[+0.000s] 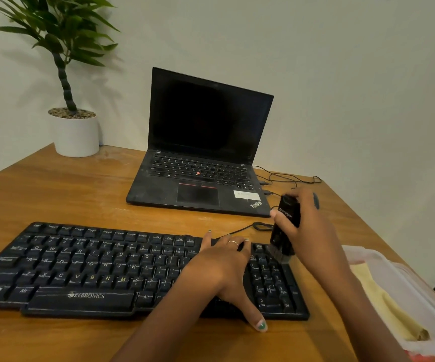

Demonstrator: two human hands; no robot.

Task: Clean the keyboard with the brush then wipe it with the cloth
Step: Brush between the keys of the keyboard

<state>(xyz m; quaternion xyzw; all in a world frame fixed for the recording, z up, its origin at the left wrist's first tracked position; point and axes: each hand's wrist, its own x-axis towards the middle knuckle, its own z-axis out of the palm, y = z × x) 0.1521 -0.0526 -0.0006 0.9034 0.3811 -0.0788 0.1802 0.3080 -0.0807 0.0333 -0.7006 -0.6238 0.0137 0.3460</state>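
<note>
Fingers of the right hand (305,226) wrap around a black brush (284,228), gripping its handle and holding it nearly upright, tilted slightly, with the bristle end down on the far right corner of the keyboard (85,270), above the number pad. The forearm comes in from the lower right. The left hand (224,267) lies palm down on the keyboard's right half, fingers spread and flat over the keys, thumb reaching past the near edge; a thin ring shows on one finger and the thumbnail is painted green.

White lettering on the keyboard's wide lower bar reads ZEBRONICS. The brush handle carries a pale logo, too blurred to read. Beyond the keyboard stands an open laptop (200,163), screen dark, with ThinkPad printed at its near right corner. To the right of the keyboard, a yellow cloth (383,301) lies folded in a clear plastic tray (420,291). Far left of the keyboard stands a potted plant (72,121).
</note>
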